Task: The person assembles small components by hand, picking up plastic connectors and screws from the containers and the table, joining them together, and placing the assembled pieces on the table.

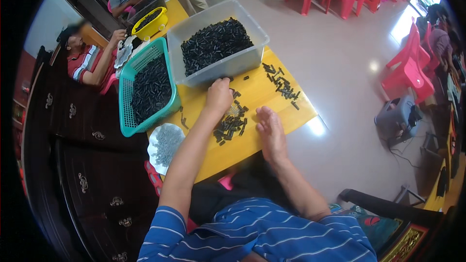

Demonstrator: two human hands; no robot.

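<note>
My left hand (pixel 220 96) is closed, its fingers curled down at the table just in front of the clear plastic bin (pixel 221 70); what they hold, if anything, is hidden. Beside it lies a loose pile of small black cylindrical plastic pieces (pixel 230 128). My right hand (pixel 272 133) rests on its edge to the right of that pile, fingers loosely bent and a little apart, holding nothing. More black pieces (pixel 281 85) are strewn toward the table's right edge. The bin is heaped with similar black pieces (pixel 216 43).
Left of the bin stands a green basket (pixel 125 98) of black pieces. A white plate (pixel 153 155) holds small clear bits. Farther along the yellow table (pixel 208 162) is a yellow basket (pixel 154 26). Another person (pixel 92 63) sits at left. Pink chairs (pixel 407 68) stand at right.
</note>
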